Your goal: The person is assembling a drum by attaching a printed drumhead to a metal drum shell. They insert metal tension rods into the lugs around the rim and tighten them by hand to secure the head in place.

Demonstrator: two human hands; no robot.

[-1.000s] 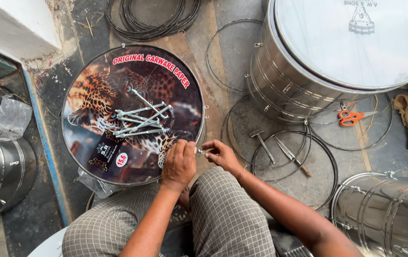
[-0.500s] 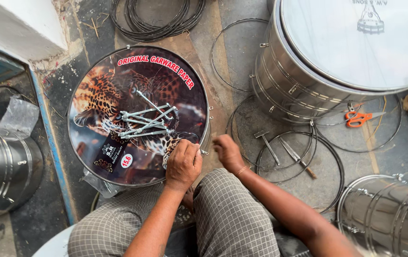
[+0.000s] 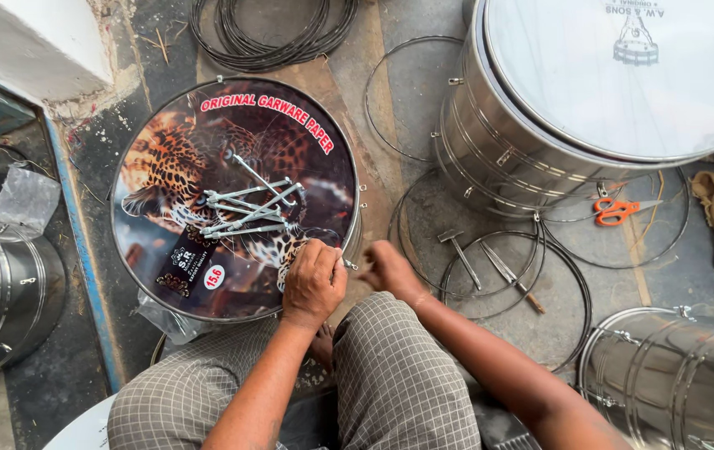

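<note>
Leopard-print drum head (image 3: 232,200) carries loose metal rods (image 3: 244,208); left hand (image 3: 314,283) grips its rim, right hand (image 3: 390,271) blurred.

Left hand (image 3: 314,282): covers the near rim of the leopard-print drum (image 3: 232,196), so whatever the fingers pinch there cannot be seen.
Right hand (image 3: 390,268): blurred, fingers not separable; any grip cannot be told.
Rods on the drumhead (image 3: 244,208): a crossed pile, count unclear.
Large steel drum (image 3: 590,92): cut off by the top and right edges.
Lower-right steel shell (image 3: 674,379): runs off the bottom and right edges.
Left steel shell (image 3: 3,292): cut by the left edge (only part shows).
Wire coil (image 3: 269,33): top cropped.
Knees (image 3: 390,375): hide the floor beneath.
</note>
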